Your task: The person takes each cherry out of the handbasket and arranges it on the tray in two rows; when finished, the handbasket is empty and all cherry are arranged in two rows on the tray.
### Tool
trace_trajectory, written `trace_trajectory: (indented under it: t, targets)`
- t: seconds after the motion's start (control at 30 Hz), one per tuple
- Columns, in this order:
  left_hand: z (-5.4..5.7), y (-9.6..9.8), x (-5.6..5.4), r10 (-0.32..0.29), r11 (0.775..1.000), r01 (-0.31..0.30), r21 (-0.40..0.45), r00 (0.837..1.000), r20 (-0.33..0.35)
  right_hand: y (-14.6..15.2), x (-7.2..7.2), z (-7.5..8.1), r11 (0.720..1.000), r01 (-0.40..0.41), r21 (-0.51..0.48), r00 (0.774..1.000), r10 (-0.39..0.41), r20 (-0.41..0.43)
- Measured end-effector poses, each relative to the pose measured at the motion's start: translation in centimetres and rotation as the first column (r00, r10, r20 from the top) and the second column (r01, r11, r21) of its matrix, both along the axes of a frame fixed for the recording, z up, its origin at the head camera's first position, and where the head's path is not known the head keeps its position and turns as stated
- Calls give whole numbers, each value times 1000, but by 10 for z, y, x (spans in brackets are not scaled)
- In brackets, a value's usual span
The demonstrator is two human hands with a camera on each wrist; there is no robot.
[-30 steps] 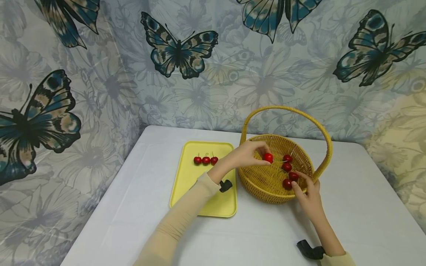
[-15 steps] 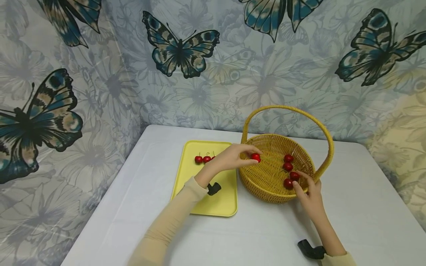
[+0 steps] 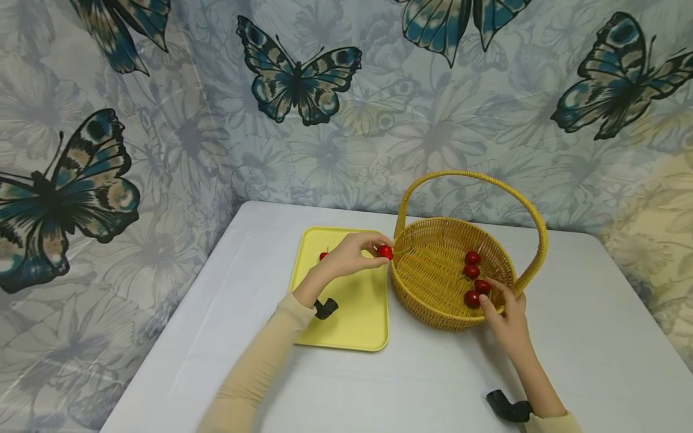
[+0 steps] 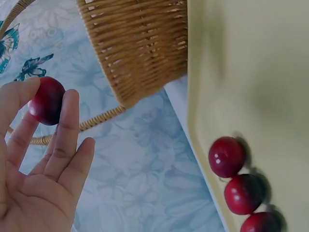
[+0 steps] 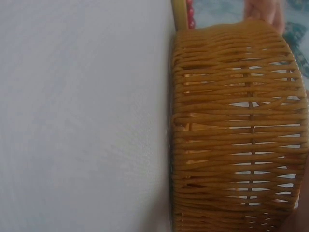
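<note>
My left hand (image 3: 346,257) pinches a dark red cherry (image 3: 385,252) between thumb and fingertips, above the right side of the yellow tray (image 3: 357,328). In the left wrist view this cherry (image 4: 47,101) sits between the thumb and fingertips. Three cherries lie in a row on the tray, the nearest-seen one (image 4: 227,157) whole; in the head view the left hand hides most of them. Several cherries (image 3: 472,270) lie inside the wicker basket (image 3: 433,316). Over its front right rim reaches my right hand (image 3: 509,319), thumb and index finger on either side of a cherry (image 3: 482,287); whether they grip it is unclear.
The basket's tall arched handle (image 3: 476,174) rises over its opening. The basket stands right beside the tray on a white-covered table (image 3: 411,391). Behind it hangs a butterfly-patterned cloth (image 3: 325,162). Black wrist mounts (image 3: 509,407) stick out from both wrists.
My left hand has moved left with the cherry, from over the basket to over the tray, covering more of the tray's cherries. My right hand has stayed at the basket rim.
</note>
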State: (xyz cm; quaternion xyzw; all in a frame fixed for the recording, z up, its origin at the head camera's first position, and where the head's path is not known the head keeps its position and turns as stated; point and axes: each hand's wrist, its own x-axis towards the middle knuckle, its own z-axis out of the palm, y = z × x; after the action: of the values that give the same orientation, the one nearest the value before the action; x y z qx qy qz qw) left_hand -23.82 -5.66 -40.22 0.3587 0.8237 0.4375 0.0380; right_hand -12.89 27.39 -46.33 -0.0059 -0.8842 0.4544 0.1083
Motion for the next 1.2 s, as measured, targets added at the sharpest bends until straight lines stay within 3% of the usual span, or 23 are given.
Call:
trace_trajectory:
  t: [0.4, 0.77, 1.0, 1.2]
  targets:
    - [-17, -20, -5, 132, 991, -134, 9, 986, 104, 1, 0, -1, 1000, -5, -7, 1000, 5, -8]
    - [-35, -30, -9, 164, 986, -167, 11, 976, 141, 1, -1, -2, 1000, -4, -3, 1000, 4, -1]
    - [-43, -29, -10, 231, 973, -228, -45, 970, 75, -1, -1, -1, 1000, 6, 6, 1000, -6, 4]
    - [-50, -27, -16, 291, 940, -306, -150, 950, -110, -1, -1, -1, 1000, 2, -1, 1000, -2, 1]
